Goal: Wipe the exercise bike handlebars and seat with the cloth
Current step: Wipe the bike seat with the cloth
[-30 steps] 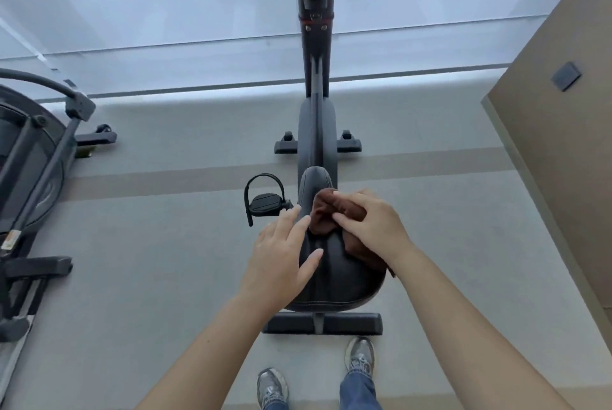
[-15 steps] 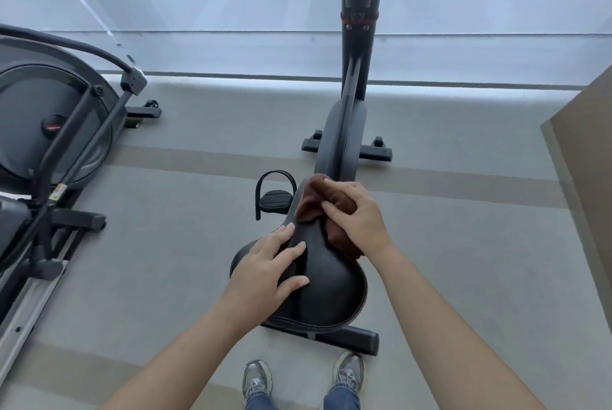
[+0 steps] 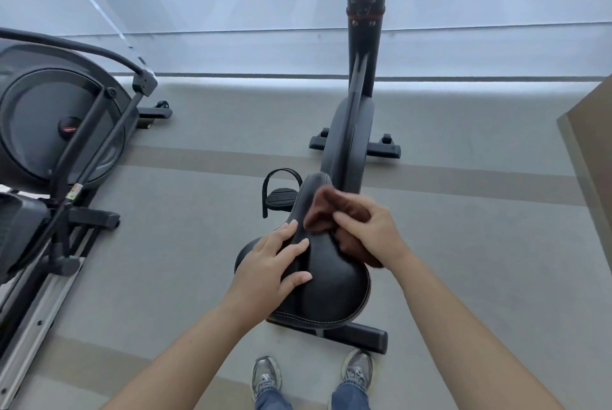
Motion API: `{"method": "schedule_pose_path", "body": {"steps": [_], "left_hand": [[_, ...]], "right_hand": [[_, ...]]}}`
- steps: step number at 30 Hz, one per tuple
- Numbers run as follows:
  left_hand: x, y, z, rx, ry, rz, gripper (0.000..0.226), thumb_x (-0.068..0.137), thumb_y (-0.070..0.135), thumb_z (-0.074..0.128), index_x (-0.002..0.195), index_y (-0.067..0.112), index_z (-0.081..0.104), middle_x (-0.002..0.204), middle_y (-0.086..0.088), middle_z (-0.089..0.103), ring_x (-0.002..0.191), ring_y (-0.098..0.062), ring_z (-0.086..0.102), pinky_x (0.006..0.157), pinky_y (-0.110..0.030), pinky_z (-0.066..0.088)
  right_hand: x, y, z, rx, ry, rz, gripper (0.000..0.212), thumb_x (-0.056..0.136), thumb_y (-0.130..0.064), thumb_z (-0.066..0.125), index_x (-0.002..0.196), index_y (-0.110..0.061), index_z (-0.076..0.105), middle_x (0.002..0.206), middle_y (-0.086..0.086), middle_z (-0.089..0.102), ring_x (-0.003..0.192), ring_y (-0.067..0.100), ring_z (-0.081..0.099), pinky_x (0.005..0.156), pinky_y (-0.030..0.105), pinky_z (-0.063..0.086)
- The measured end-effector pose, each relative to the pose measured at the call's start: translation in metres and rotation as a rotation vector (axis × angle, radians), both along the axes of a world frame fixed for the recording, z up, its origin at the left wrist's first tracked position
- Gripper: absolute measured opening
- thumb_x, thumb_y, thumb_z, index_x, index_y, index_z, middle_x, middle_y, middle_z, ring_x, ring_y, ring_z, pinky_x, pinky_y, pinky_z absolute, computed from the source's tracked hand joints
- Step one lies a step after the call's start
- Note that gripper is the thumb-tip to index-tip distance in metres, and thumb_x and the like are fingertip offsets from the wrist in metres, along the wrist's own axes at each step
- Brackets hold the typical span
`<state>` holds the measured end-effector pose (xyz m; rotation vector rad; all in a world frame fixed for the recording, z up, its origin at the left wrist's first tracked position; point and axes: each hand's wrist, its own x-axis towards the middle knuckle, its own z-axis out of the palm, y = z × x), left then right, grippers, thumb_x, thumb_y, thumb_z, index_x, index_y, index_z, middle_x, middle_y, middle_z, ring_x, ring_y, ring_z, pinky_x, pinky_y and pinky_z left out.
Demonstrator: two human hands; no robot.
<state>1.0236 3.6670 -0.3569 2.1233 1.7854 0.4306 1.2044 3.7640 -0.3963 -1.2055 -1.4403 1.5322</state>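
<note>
Right hand (image 3: 367, 227) is being kept curled around a brown cloth (image 3: 326, 207), whose soft, bunched folds are being pinched between thumb and fingers and pressed onto the right flank of the seat (image 3: 331, 280), near its narrow nose; the cloth's edges are blurred, and a darker fold is being trailed under the wrist. Left hand (image 3: 268, 270) is being laid flat and open on the seat's left side, fingers spread and nothing being gripped, the fingertips (image 3: 303, 245) being rested by the central groove. The seat is being shown as a smooth, glossy black saddle, wide and rounded at the back, tapering forward, edged with pale stitching. It is being carried by the bike (image 3: 351, 151), a dark matte frame with a rounded housing and a tall post rising out of view, so the handlebars are not being shown. A ribbed black pedal (image 3: 281, 194) with a looped strap is being seen just left of the seat's nose. Flat black foot bars are being rested on grey carpet (image 3: 463, 260) crossed by a tan stripe. Another machine (image 3: 59, 131), with a round dark disc and tubular arms, is being seen well apart at left. Grey shoes (image 3: 266, 376) are being seen below the seat.
</note>
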Motion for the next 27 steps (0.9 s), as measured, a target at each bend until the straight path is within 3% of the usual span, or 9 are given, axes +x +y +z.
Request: {"method": "schedule_pose_path", "body": {"steps": [3,6,8,11,14,17,20,24,27], "left_hand": [[0.0,0.0,-0.001,-0.017,-0.001,0.001,0.045,0.076,0.019,0.074,0.117,0.007,0.061,0.136,-0.014,0.046,0.125,-0.03,0.042,0.099,-0.038,0.033],[0.0,-0.001,-0.002,-0.021,0.014,0.003,0.044,0.074,0.018,0.075,0.115,0.006,0.062,0.134,-0.015,0.047,0.124,-0.032,0.043,0.098,-0.036,0.032],[0.0,-0.001,-0.002,-0.026,0.023,0.005,0.044,0.074,0.017,0.075,0.115,0.006,0.062,0.133,-0.016,0.048,0.122,-0.033,0.046,0.097,-0.038,0.033],[-0.001,0.0,-0.003,-0.032,0.037,0.002,0.045,0.073,0.018,0.076,0.114,0.005,0.063,0.132,-0.016,0.049,0.118,-0.035,0.049,0.094,-0.041,0.037],[-0.002,0.0,-0.006,-0.027,0.039,-0.005,0.045,0.075,0.019,0.074,0.116,0.007,0.061,0.133,-0.016,0.048,0.116,-0.036,0.05,0.093,-0.039,0.037],[-0.007,0.0,-0.008,-0.034,0.004,-0.027,0.045,0.08,0.024,0.07,0.121,0.012,0.058,0.138,-0.01,0.044,0.121,-0.031,0.045,0.094,-0.032,0.03],[-0.016,0.004,-0.009,-0.053,-0.002,-0.091,0.046,0.083,0.029,0.064,0.127,0.02,0.053,0.144,-0.003,0.037,0.127,-0.024,0.036,0.097,-0.029,0.028],[-0.03,0.012,-0.008,-0.092,0.044,-0.238,0.051,0.085,0.039,0.057,0.133,0.028,0.043,0.147,0.002,0.03,0.132,-0.02,0.027,0.099,-0.032,0.033],[-0.038,0.021,-0.009,-0.074,0.13,-0.343,0.056,0.085,0.048,0.051,0.137,0.03,0.037,0.146,0.001,0.029,0.131,-0.022,0.023,0.096,-0.033,0.036]], "right_hand": [[0.044,-0.036,-0.001,0.025,-0.066,0.2,0.033,0.078,-0.008,0.068,0.106,-0.027,0.067,0.102,-0.002,0.065,0.095,0.005,0.061,0.082,0.012,0.043],[0.047,-0.043,0.002,0.038,-0.14,0.182,0.035,0.079,-0.015,0.068,0.103,-0.04,0.066,0.094,-0.014,0.062,0.083,-0.001,0.061,0.062,0.001,0.043],[0.027,-0.03,0.004,0.089,-0.165,0.126,0.035,0.08,-0.015,0.067,0.105,-0.039,0.065,0.099,-0.01,0.063,0.092,-0.001,0.059,0.078,0.007,0.044],[0.0,-0.001,0.01,0.021,-0.108,-0.013,0.032,0.08,-0.013,0.067,0.108,-0.028,0.065,0.111,0.004,0.064,0.106,0.012,0.058,0.097,0.029,0.043],[0.003,-0.002,0.014,-0.044,-0.057,-0.003,0.029,0.081,-0.011,0.067,0.106,-0.024,0.065,0.105,0.002,0.067,0.099,0.011,0.062,0.088,0.023,0.047],[0.025,-0.041,0.017,-0.079,-0.09,0.029,0.028,0.08,-0.012,0.067,0.094,-0.036,0.067,0.094,-0.005,0.067,0.081,-0.001,0.063,0.071,0.016,0.049],[0.036,-0.084,0.018,0.05,-0.227,-0.095,0.036,0.077,-0.012,0.069,0.09,-0.045,0.066,0.096,-0.006,0.062,0.086,-0.003,0.06,0.075,0.011,0.044],[0.012,-0.109,0.016,-0.025,-0.21,-0.466,0.032,0.078,-0.02,0.07,0.085,-0.051,0.066,0.091,-0.016,0.064,0.08,0.0,0.064,0.053,0.015,0.05],[0.003,-0.096,0.018,-0.153,-0.2,-0.588,0.015,0.079,-0.022,0.069,0.09,-0.033,0.07,0.091,-0.004,0.071,0.088,0.011,0.066,0.075,0.026,0.053]]}}
